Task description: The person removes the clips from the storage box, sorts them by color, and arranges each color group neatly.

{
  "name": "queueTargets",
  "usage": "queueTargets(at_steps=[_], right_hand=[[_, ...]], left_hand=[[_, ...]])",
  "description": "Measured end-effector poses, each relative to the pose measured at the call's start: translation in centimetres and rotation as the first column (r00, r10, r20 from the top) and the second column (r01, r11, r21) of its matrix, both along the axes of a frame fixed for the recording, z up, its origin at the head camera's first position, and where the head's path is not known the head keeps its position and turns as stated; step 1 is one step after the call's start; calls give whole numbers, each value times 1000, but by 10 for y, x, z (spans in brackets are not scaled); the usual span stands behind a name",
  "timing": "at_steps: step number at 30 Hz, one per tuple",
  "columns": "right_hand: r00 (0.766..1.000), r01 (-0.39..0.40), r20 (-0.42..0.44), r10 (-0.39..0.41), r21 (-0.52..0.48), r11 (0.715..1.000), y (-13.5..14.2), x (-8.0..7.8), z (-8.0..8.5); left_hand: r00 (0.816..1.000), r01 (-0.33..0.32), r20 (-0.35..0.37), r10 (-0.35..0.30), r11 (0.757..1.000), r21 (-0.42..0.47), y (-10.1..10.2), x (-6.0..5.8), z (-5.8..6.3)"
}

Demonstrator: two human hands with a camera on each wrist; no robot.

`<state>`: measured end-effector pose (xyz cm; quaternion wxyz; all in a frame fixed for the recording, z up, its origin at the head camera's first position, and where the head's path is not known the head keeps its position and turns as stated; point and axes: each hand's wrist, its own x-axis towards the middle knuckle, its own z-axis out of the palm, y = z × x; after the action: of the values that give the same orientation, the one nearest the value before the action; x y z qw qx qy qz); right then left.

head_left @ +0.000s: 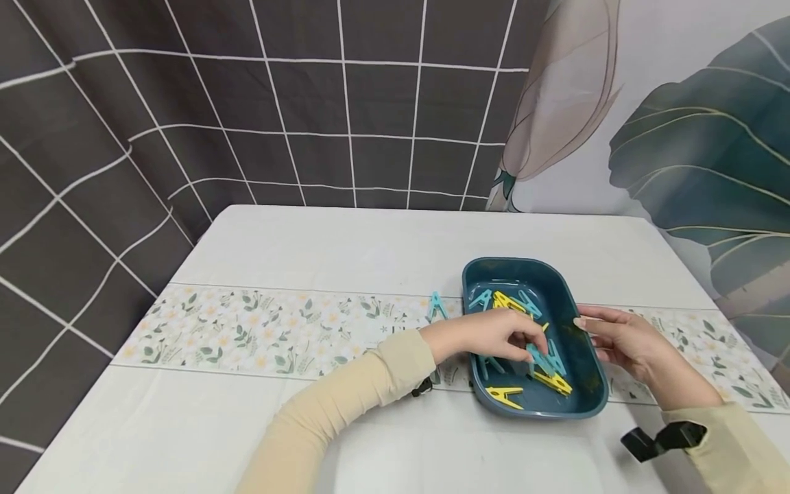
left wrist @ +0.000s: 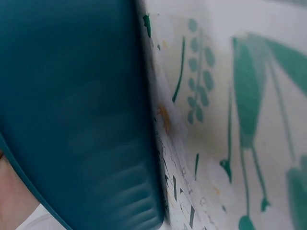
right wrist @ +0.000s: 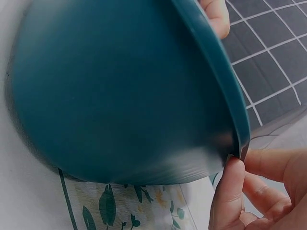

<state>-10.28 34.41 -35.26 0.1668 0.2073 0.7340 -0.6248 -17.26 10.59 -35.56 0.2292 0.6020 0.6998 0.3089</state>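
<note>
One tray on surface, left hand in the clips, right hand on the rim

Count: one blue tray (head_left: 583,374); one loose teal clip (head_left: 435,299) outside it; inside, at least five teal and three yellow, exact number unclear due to overlap and the hand in front; two hands.

Tray sits on the white surface (head_left: 247,425), across the floral band (head_left: 228,329), closer to the surface's right edge than its left; loose clip lies just beyond the tray's left edge; a yellow clip (head_left: 496,394) lies alone at the tray's near left corner.

Left hand (head_left: 494,333) reaches over the tray's left edge, fingertips pinching a teal clip (head_left: 539,358) inside, right below them; right hand (head_left: 632,346) grips the tray's right rim, thumb against fingers; tray is between the two wrists.
</note>
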Motion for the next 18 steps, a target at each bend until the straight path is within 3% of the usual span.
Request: queueTargets(at_steps=[3,10,18], right_hand=[[1000,-3,-1,3,-6,1000,0,0,0],[1000,3,-20,-3,-12,1000,0,2,2],[1000,10,-21,-10,-17,1000,-3,2,3]], left_hand=[[999,-46,14,46,999,2,0,-1,0],[991,-128,60,122,987,97,-2,-1,3],[948,-240,254,192,956,172,-5,-2,2]])
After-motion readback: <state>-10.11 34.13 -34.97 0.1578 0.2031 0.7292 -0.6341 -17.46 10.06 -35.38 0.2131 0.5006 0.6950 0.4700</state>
